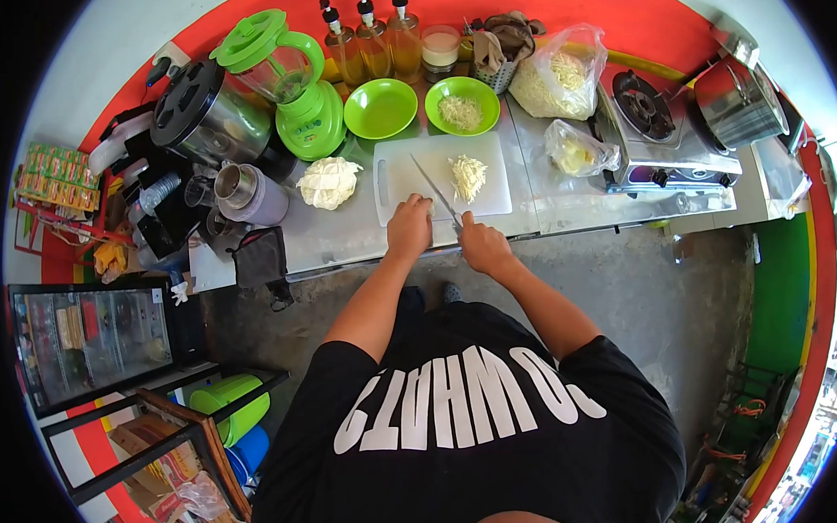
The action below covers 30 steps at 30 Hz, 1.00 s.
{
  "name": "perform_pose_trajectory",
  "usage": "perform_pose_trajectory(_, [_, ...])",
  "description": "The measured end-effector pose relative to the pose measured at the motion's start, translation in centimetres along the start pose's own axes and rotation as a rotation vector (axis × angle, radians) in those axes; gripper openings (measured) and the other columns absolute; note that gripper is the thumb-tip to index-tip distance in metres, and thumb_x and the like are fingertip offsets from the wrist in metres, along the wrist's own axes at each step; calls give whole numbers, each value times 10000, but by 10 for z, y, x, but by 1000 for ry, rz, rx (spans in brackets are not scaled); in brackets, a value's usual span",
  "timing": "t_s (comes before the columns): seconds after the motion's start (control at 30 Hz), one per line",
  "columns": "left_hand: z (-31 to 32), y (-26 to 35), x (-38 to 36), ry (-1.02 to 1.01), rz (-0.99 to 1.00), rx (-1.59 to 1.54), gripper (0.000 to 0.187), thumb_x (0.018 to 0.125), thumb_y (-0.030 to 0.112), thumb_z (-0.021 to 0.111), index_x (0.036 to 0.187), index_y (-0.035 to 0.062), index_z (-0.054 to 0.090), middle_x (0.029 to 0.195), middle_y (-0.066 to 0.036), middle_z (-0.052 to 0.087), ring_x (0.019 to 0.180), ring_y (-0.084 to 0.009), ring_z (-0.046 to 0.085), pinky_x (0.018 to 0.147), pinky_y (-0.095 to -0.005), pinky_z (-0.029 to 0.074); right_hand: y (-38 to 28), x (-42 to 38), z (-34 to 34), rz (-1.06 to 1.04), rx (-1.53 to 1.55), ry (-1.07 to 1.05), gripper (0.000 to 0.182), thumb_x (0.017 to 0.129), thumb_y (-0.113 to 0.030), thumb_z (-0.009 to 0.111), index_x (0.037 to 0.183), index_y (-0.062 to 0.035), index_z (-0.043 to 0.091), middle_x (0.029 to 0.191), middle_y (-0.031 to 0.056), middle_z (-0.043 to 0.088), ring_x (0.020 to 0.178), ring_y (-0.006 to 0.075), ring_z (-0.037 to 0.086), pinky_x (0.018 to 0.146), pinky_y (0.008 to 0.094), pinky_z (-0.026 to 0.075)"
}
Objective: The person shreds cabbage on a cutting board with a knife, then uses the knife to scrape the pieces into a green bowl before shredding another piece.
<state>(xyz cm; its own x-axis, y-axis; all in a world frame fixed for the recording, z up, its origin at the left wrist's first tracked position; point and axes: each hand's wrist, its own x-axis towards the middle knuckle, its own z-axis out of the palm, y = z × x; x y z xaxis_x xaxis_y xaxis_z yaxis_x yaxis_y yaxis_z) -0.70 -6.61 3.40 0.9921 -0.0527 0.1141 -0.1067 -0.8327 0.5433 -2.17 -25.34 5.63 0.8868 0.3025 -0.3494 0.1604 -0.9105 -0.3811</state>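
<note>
My right hand (pixel 485 245) is closed round the handle of a kitchen knife (pixel 434 185), whose blade slants to the upper left over the white cutting board (pixel 397 161). My left hand (pixel 410 227) is at the board's near edge, left of the blade, with its fingers curled together. Whatever is under those fingers is too hidden to name. A pile of pale shredded cabbage (pixel 468 178) lies on the board, right of the knife. Left of the board sits a pale, cut cabbage piece (pixel 329 182).
Behind the board stand a green bowl (pixel 381 109) and a second green bowl (pixel 443 122) holding shreds. A green blender (pixel 307 118) is at the left. Rightward are a bag of shreds (pixel 560 81), a smaller bag (pixel 581 150) and a gas stove (pixel 668 151).
</note>
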Motion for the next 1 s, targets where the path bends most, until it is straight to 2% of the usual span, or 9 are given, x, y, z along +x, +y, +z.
perform_pose_trajectory(0.03, [0, 0, 0, -47, 37, 69, 343, 838, 29, 649, 1171, 107, 682, 1163, -72, 628, 1039, -314, 643, 845, -435, 560, -1, 0, 1, -8, -7, -4, 289, 967, -166, 525, 1168, 19, 432, 896, 311, 699, 885, 500, 696, 807, 587, 546])
perform_pose_trajectory(0.1, [0, 0, -1, -89, 64, 136, 378, 836, 35, 650, 1203, 123, 673, 1170, -62, 616, 1047, -304, 638, 844, -428, 567, -4, 1, 0, -15, -94, -34, 302, 936, -105, 556, 1186, 25, 449, 938, 271, 721, 890, 433, 731, 784, 520, 584])
perform_pose_trajectory(0.2, [-3, 1, 1, -169, 87, 252, 423, 845, 27, 623, 1253, 132, 648, 1142, -58, 606, 1014, -293, 645, 831, -418, 577, -11, -1, -12, -28, -215, -66, 324, 919, -104, 594, 1182, 25, 455, 938, 243, 735, 896, 387, 748, 776, 478, 598])
perform_pose_trajectory(0.27, [-10, 6, 3, -238, 73, 293, 423, 849, 15, 596, 1255, 122, 647, 1127, -55, 606, 1010, -292, 648, 821, -418, 581, -20, -2, -27, -21, -222, -96, 360, 918, -97, 592, 1218, 37, 445, 945, 249, 734, 900, 395, 745, 793, 484, 594])
perform_pose_trajectory(0.4, [-13, 5, 2, -235, 70, 274, 428, 850, 1, 585, 1257, 118, 644, 1138, -53, 609, 1004, -296, 651, 834, -417, 578, -20, -2, -26, -12, -240, -117, 405, 913, -83, 589, 1267, 54, 447, 957, 244, 737, 914, 386, 746, 811, 484, 591])
perform_pose_trajectory(0.53, [-10, -3, -6, -252, 56, 177, 485, 828, -11, 596, 1298, 106, 622, 1246, -43, 605, 1078, -303, 646, 889, -418, 561, -13, 14, 0, 8, -182, -64, 387, 920, -80, 576, 1259, 60, 450, 976, 261, 732, 931, 401, 739, 820, 492, 585])
perform_pose_trajectory(0.67, [-13, -3, -10, -235, -15, 49, 559, 814, -6, 612, 1364, 85, 575, 1363, -48, 575, 1159, -304, 631, 935, -421, 545, -19, 24, -21, -11, -127, -113, 313, 940, -69, 538, 1215, 51, 447, 1009, 300, 716, 975, 439, 718, 853, 518, 567])
perform_pose_trajectory(1.0, [-27, 11, -9, -388, -82, 131, 550, 838, 34, 624, 1380, 97, 559, 1413, -29, 551, 1196, -302, 627, 962, -428, 546, -27, 26, -16, 53, -44, -103, 313, 938, -45, 518, 1227, 48, 442, 1068, 324, 700, 1036, 452, 696, 909, 519, 544])
